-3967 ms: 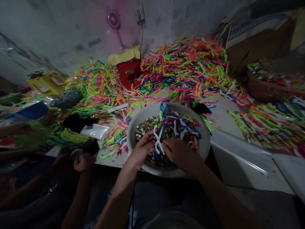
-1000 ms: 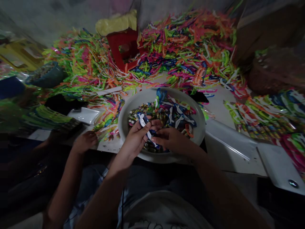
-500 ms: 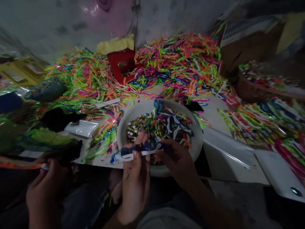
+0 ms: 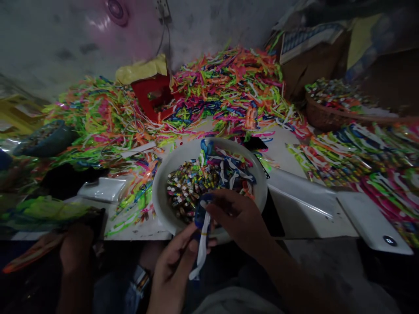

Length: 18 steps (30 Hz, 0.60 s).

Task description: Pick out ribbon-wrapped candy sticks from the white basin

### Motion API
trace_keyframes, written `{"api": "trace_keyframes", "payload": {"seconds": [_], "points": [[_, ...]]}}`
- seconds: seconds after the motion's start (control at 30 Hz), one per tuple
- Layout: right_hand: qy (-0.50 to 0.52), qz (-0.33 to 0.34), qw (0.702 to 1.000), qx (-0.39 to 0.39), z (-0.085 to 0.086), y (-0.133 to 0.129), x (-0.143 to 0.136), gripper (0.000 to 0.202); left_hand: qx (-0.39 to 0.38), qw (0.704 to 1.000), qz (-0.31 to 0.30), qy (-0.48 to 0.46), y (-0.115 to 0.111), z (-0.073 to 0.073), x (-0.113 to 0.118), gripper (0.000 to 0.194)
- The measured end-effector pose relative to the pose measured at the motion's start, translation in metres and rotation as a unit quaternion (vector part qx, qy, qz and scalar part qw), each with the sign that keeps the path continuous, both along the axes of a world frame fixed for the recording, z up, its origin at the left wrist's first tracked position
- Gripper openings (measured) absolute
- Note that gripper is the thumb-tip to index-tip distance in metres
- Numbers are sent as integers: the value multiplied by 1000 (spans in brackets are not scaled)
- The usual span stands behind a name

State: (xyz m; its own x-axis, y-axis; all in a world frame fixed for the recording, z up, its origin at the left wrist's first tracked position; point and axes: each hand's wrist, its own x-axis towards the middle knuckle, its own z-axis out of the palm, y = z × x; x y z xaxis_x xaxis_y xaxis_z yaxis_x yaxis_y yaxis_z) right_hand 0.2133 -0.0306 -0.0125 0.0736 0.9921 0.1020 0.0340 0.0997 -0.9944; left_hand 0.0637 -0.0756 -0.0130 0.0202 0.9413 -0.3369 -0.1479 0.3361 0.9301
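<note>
A limp blue-and-white strip [image 4: 203,240] hangs between my hands, its white tail pointing down. My left hand [image 4: 173,266] is closed round its lower part, thumb in front. Higher up, my right hand [image 4: 237,218] pinches the blue end with thumb and fingers. Just beyond them is a white bowl [image 4: 159,192]. Small patterned tubes [image 4: 188,179] fill its left side, and blue and white strips [image 4: 232,168] lie on its right. Dim light hides what the fingertips touch at the blue end.
At left a co-worker's hand [image 4: 77,244] is beside an orange strip [image 4: 31,257]. Colourful strips [image 4: 229,83] are heaped along the wall around a red crate [image 4: 152,100]. Rows of strips with tubes [image 4: 343,161], a brown basin [image 4: 322,115] and a white plastic piece [image 4: 369,222] lie right.
The strip has turned from level to hanging nearly upright. My left hand has dropped lower, its raised fingers now curled in. The co-worker's orange strip has swung downward.
</note>
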Motion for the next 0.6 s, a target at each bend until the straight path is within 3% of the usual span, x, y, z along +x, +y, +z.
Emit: {"api": "trace_keyframes", "payload": {"seconds": [0.1, 0.2, 0.4, 0.6], "points": [[-48, -20, 998, 37, 0, 0, -2, 19, -29, 997, -67, 41, 4, 2, -3, 51], [-96, -32, 994, 50, 0, -2, -4, 18, -24, 996, -50, 69, 2, -4, -4, 50], [-92, -57, 990, 90, -2, -10, -8, 21, 33, 990, -137, -3, -1, -5, 5, 43], [-117, -36, 986, 110, 3, -13, -11, 6, 90, 988, -111, 59, 0, -2, 9, 31]]}}
